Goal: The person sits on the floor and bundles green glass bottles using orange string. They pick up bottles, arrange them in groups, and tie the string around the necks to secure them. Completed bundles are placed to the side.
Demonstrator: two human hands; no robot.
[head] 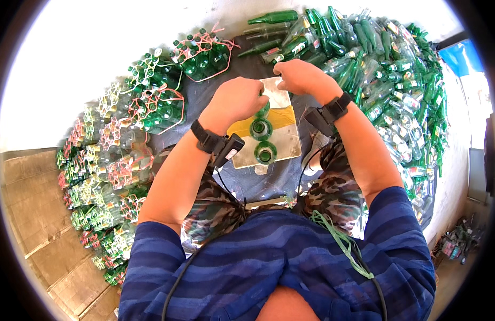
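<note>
Two green glass bottles stand upright on a pale board crossed by yellow tape (282, 116): a near bottle (266, 153) and a middle bottle (260, 129). Just beyond them is a third green bottle (263, 110), partly covered by my left hand (236, 98). My left fingers are curled about its neck. Over the board's far right corner is my right hand (307, 77), fingers bent, close to the loose bottles. Its palm side is hidden, so whether it holds anything does not show.
Bottle bundles tied with pink strapping (203, 56) fill the left side. A large heap of loose glass bottles (391, 80) rises on the right. Dark sheeting (215, 94) covers the floor. My knees in camouflage trousers (331, 180) flank the board, and light green twine (343, 240) hangs over my shirt.
</note>
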